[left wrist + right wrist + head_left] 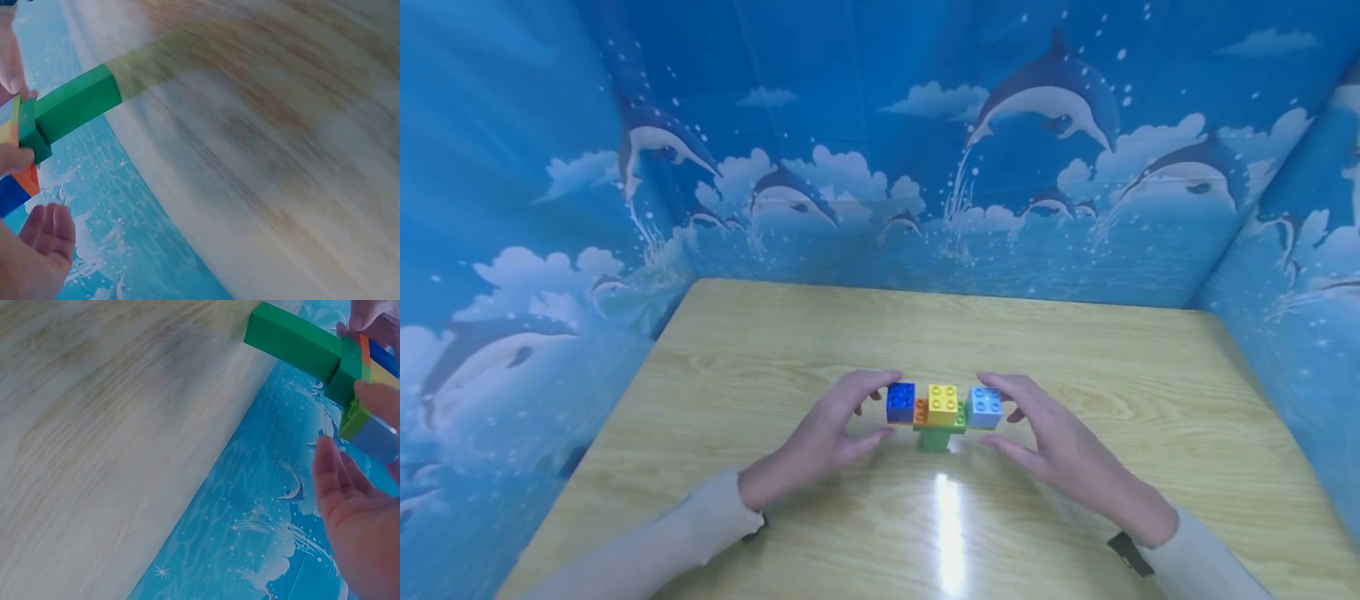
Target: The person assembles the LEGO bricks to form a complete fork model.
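A small structure of toy building bricks stands upright on the wooden table. Its green column (78, 103) carries a green crosspiece (344, 374), with an orange brick (920, 410) and a light green brick (354, 419) above. On top sit a dark blue brick (901, 402), a yellow brick (943, 404) and a light blue brick (985, 407). My left hand (835, 421) frames the dark blue end between spread thumb and forefinger. Around the light blue end, my right hand (1060, 442) does likewise, its thumb looking slightly apart. Whether the forefingers touch the bricks is hard to tell.
The wooden table (760, 333) spreads out on all sides of the structure, with a bright light reflection in front of it. A blue curtain (850, 242) printed with dolphins and clouds encloses the table at the back and both sides.
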Tool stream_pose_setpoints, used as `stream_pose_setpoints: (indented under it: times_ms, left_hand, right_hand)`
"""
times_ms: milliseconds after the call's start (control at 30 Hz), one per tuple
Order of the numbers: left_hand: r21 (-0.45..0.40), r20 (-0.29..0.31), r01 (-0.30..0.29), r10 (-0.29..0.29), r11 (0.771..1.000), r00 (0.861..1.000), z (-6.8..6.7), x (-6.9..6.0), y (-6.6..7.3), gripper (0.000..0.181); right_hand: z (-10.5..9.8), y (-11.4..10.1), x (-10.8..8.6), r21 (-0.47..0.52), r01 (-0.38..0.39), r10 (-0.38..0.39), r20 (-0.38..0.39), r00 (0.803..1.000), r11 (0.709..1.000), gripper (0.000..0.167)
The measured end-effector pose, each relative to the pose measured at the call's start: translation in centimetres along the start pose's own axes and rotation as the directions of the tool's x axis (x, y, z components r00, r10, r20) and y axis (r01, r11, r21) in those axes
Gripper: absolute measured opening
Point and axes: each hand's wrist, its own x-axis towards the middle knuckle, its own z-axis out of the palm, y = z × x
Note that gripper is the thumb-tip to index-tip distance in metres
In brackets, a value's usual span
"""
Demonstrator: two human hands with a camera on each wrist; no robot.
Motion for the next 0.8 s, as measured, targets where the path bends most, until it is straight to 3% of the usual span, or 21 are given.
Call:
stream_pose_setpoints:
  times_ms: [133, 267, 533, 800]
  left_hand:
    - [0.186, -0.025, -0.105, 0.112, 0.977, 0.993, 0.3, 0.2, 0.0, 0.074]
    - [0.285, -0.036, -0.147, 0.164, 0.947, 0.986, 0.7, 0.4, 0.1, 0.070]
    - [0.266, -0.067, -0.171, 0.195, 0.949, 0.978, 0.6, 1.0, 0.2, 0.074]
    - [0.182, -0.066, -0.136, 0.150, 0.974, 0.986, 0.0, 2.3, 0.2, 0.071]
  right_hand:
    - [0.3, 0.3, 0.2, -0.007, 0.086, -0.086, -0.051, 0.995, 0.996, 0.082]
    - [0.6, 0.5, 0.5, -0.031, 0.143, -0.145, -0.096, 0.985, 0.989, 0.080]
    - [0.5, 0.9, 0.4, -0.044, 0.128, -0.134, -0.149, 0.980, 0.991, 0.077]
    - [0.1, 1.4, 0.7, -0.042, 0.094, -0.100, -0.191, 0.976, 0.995, 0.084]
